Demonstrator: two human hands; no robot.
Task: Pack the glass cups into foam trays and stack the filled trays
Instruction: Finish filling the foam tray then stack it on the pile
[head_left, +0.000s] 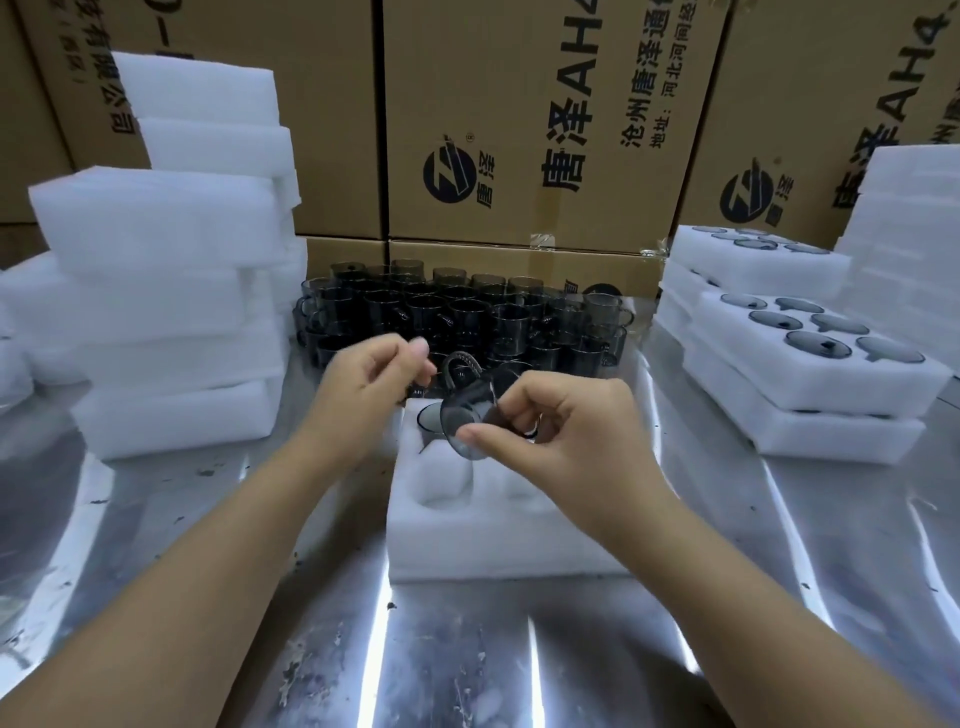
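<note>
Head view: one dark glass cup (470, 410) tipped on its side, handle on top, pinched by the fingers and thumb of the right hand (566, 431). Held just above the far end of a white foam tray (467, 545). Another cup (427, 420) already sitting in the far left hole of that tray; nearer holes bare and white. Left hand (366, 382) close beside the held cup, up in the air, fingers curled in and thumb on top; cannot tell whether holding anything. Tray lying flat on the shiny metal surface (208, 545), right in front of the person. Behind the tray, a big crowd of loose cups (457, 312) standing close together on the surface. Off to the right, filled trays (810, 395) piled up, round dark cup tops showing in the holes. Farther right, a taller foam pile (909, 208). Off to the left, a high, uneven heap of foam blocks (171, 291). At the very back, brown cardboard boxes (519, 130) with big dark writing, lined up like a wall.
</note>
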